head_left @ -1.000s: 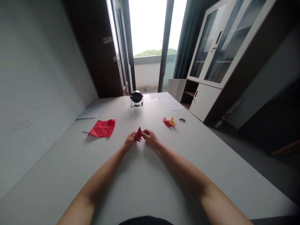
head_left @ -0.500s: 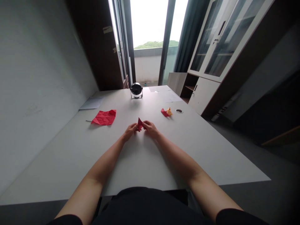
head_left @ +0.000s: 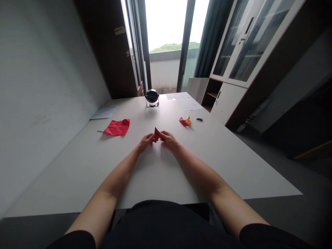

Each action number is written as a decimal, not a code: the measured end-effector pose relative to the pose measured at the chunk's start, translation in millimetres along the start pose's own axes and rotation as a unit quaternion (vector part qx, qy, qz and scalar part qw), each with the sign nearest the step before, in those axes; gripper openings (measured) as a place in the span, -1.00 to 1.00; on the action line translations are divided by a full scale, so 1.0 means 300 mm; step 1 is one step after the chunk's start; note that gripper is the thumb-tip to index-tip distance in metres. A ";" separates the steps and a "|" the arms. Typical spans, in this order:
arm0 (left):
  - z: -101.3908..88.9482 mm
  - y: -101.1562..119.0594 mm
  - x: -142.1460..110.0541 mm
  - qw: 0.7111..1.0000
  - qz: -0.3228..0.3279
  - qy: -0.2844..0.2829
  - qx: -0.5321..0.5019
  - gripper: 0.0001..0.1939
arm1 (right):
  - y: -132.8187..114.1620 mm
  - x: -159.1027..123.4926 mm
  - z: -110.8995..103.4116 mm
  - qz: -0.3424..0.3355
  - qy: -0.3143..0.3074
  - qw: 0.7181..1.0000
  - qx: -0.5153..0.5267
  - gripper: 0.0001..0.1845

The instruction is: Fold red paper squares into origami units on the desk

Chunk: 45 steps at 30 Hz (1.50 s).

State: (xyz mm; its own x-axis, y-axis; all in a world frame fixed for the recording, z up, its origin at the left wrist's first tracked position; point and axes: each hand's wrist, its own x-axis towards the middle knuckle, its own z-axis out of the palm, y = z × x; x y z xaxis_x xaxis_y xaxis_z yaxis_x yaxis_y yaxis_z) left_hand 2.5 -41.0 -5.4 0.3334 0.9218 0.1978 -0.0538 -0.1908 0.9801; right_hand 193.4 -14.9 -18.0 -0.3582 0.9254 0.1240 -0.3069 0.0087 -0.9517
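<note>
Red folded paper (head_left: 156,134), tip up, sits between the left hand (head_left: 145,142) and right hand (head_left: 169,139), over the tabletop (head_left: 160,173); contact with the surface unclear. Grip: both hands pinching its sides with fingertips. Probably very light, thin, a bit stiff at creases, easily crushed or torn; best held lightly by layered edges. No readable brands, labels or writing; white sheets (head_left: 192,105) too faint.

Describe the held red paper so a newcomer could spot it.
On the white table, find the left hand and right hand near its middle. Between them is a small folded red paper with a pointed top. The creased red sheet lies to the left and the red-and-orange folded paper to the right; only this piece is held.
</note>
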 end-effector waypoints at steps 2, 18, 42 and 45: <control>0.005 0.005 0.000 1.000 -0.002 0.001 0.009 -0.54 | -0.006 -0.007 0.000 0.001 -0.002 1.000 -0.001 -0.51; -0.001 -0.055 -0.001 0.949 -0.001 0.170 0.264 -0.82 | 0.050 -0.009 0.066 -0.095 0.100 0.963 -0.231 -0.71; -0.016 -0.016 -0.025 0.991 0.002 0.089 0.100 -0.74 | 0.042 -0.024 0.077 -0.093 0.037 0.956 -0.277 -0.74; -0.034 -0.010 -0.024 0.999 0.009 0.041 0.021 -0.68 | 0.038 -0.012 0.057 -0.076 0.025 0.977 -0.200 -0.75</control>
State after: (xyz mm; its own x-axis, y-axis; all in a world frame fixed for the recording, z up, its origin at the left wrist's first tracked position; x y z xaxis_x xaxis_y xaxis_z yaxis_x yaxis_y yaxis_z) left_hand -9.4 -43.7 -9.7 0.2551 0.9423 0.2168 -0.0194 -0.2192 0.9755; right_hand 176.1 -24.7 -24.6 -0.2892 0.9189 0.2683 0.0193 0.2858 -0.9581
